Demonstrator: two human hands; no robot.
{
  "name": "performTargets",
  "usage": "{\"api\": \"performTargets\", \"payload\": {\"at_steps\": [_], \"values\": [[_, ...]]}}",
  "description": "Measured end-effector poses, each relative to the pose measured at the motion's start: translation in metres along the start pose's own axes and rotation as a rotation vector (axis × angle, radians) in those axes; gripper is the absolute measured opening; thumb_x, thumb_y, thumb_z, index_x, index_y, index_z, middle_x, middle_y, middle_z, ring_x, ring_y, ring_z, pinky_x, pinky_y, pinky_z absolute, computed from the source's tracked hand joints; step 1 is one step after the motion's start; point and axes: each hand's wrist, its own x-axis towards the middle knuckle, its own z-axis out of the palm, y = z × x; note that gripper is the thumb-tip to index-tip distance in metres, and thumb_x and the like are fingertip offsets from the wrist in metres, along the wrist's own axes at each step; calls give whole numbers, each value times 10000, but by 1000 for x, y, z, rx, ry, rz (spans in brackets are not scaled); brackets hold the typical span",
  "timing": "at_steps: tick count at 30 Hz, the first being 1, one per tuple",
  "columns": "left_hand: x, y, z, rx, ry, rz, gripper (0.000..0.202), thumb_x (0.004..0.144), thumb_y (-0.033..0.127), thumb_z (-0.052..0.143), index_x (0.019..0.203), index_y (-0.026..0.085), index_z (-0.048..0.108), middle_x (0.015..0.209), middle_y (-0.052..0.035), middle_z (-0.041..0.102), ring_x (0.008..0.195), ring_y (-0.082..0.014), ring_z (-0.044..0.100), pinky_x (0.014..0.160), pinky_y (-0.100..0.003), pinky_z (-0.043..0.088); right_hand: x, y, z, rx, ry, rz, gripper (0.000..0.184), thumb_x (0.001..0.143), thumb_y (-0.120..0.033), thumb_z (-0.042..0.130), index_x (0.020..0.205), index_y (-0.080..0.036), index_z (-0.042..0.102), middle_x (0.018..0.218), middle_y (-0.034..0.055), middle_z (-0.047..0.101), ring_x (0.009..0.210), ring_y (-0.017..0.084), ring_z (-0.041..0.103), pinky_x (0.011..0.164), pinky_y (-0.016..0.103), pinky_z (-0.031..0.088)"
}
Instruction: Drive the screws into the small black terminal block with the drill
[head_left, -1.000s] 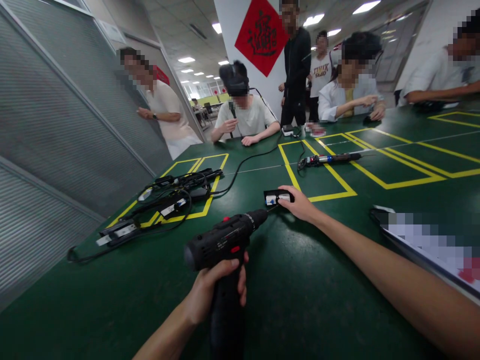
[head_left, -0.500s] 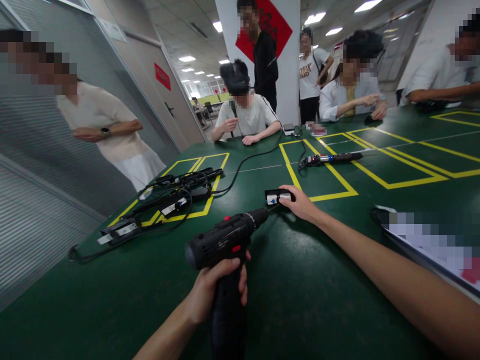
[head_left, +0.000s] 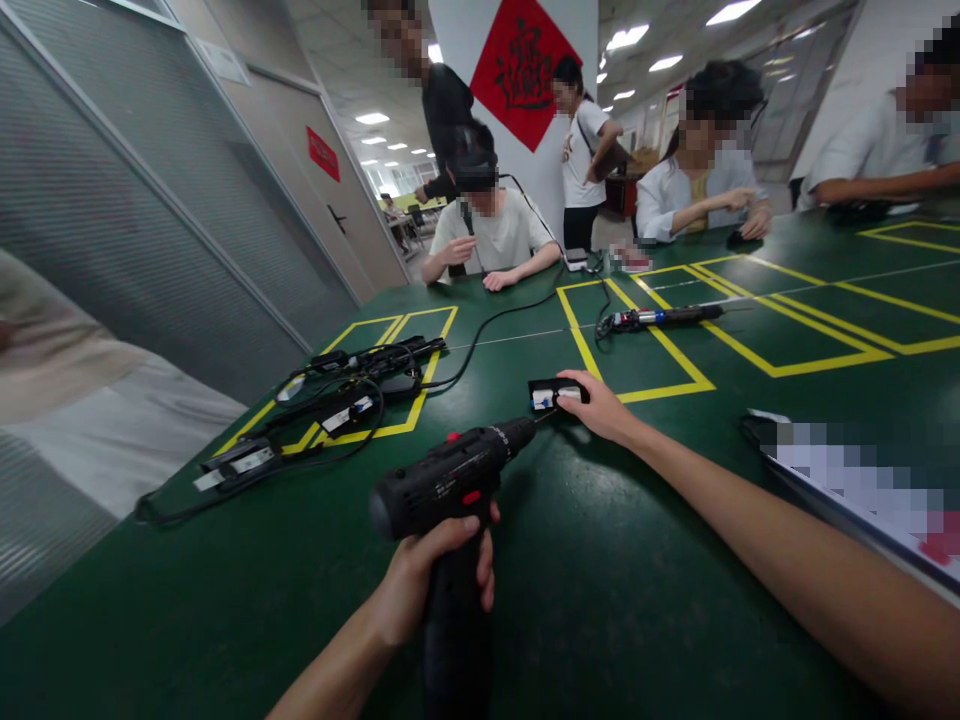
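My left hand (head_left: 450, 565) is wrapped round the handle of a black cordless drill (head_left: 450, 475) with red buttons. The drill points away and to the right. Its thin bit reaches the near side of a small black block (head_left: 544, 400) with white and blue parts on its face; whether the tip touches it I cannot tell. From the right, my right hand (head_left: 596, 405) grips the block's right end between thumb and fingers. The rest of the block is partly hidden behind those fingers.
Black cabled devices (head_left: 352, 390) lie at the left inside yellow tape lines. A long slim tool (head_left: 660, 318) rests beyond my right hand. A sheet on a dark board (head_left: 847, 490) lies at the right. Several people sit or stand around the green table (head_left: 300, 610).
Both hands, the drill and the block hold nearly the same place. The person at the left has moved nearer, toward the left edge. Behind the table, two standing people have shifted left.
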Motion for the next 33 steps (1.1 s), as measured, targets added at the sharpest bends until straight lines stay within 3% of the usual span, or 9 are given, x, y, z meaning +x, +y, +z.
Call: {"api": "performTargets", "payload": {"at_steps": [17,33], "values": [[1,-2,-8,-19,-61,-30,251,826,319,417,981,132,478,581,-19,554,496,-188,576,518,-308,419,-1,-1,0,4,1,26,322,873,-279,540,1174,-170,510,1174,77,551,1002,218,568,839,433,474],[0,0,0,-28,10,-7,272,791,346,456,947,126,497,532,-5,542,443,-170,549,483,-288,396,0,1,1,10,12,19,320,873,-279,541,1173,-170,513,1177,77,551,1009,220,565,848,437,468]]}}
